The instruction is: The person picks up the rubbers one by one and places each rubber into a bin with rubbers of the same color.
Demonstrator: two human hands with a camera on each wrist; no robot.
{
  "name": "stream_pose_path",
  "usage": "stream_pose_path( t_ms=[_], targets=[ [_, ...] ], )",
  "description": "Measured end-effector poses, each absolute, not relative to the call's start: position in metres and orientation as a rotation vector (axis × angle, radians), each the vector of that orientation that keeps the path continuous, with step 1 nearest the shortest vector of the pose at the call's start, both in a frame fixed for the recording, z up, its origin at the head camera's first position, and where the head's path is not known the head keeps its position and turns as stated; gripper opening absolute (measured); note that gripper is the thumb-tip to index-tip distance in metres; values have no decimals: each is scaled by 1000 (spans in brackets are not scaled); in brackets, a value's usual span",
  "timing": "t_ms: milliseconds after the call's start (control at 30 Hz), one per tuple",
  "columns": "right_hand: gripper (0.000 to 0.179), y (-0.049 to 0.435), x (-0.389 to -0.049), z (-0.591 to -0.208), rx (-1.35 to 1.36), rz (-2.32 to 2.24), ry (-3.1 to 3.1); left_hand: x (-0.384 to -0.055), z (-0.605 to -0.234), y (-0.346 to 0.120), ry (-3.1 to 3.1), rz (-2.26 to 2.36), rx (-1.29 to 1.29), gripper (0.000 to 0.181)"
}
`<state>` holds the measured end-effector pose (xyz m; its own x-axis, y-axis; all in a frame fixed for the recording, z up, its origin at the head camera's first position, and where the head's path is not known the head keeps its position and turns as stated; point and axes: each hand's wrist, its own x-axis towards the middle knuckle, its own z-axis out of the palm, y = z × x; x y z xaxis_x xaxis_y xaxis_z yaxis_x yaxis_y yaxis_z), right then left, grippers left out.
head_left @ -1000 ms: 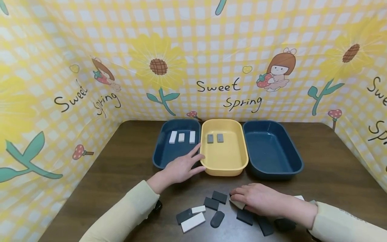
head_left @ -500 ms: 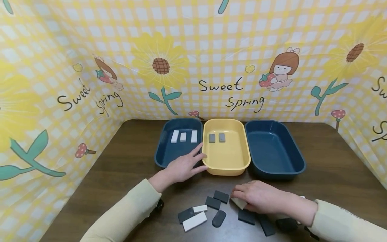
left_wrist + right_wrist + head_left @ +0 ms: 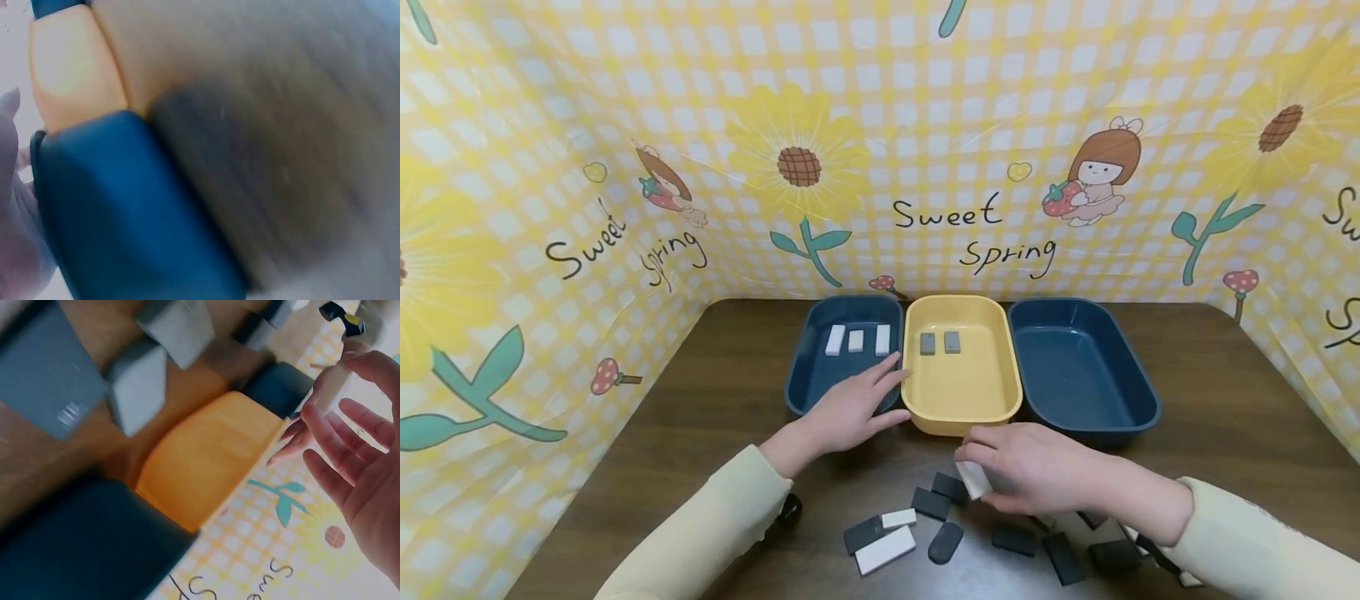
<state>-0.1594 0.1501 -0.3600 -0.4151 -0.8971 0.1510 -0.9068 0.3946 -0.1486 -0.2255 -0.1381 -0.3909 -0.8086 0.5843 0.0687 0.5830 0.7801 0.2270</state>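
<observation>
My right hand (image 3: 1037, 468) pinches a white rectangular block (image 3: 974, 480) between thumb and fingers, just above the table near the yellow tray (image 3: 962, 392). The same white block (image 3: 332, 390) shows in the right wrist view, at the fingertips of the right hand (image 3: 375, 481). With fingers spread, my left hand (image 3: 848, 412) rests over the left blue tray (image 3: 799, 379), its fingertips at the yellow tray's near left rim. White blocks (image 3: 856, 341) lie in that blue tray. Two grey blocks (image 3: 952, 342) lie in the yellow one.
A right blue tray (image 3: 1078, 375) stands beside the yellow tray. Loose on the table are black blocks (image 3: 931, 503), a rounded black piece (image 3: 945, 543) and white blocks (image 3: 886, 550). More pieces lie partly under my right forearm. A patterned cloth (image 3: 865, 167) hangs behind.
My right hand has lifted the white block off the table and moved it slightly forward and left, toward the yellow tray. The left hand stays in nearly the same place.
</observation>
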Motion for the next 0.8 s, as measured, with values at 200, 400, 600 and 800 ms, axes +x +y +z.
stream_pose_path(
  t_ms=[200, 400, 600, 800],
  targets=[
    [44, 143, -170, -347, 1588, 365, -2499, -231, -374, -168, 3137, 426, 961, 53],
    [41, 126, -181, -339, 1552, 336, -2497, -248, -367, -203, 3282, 461, 697, 50],
    [44, 104, -195, -333, 1511, 260, -2567, -266, -376, -227, 3214, 439, 297, 63],
    [43, 82, -215, -320, 1467, 239, -2610, -274, -387, -237, 2960, 486, 32, 64]
  ],
)
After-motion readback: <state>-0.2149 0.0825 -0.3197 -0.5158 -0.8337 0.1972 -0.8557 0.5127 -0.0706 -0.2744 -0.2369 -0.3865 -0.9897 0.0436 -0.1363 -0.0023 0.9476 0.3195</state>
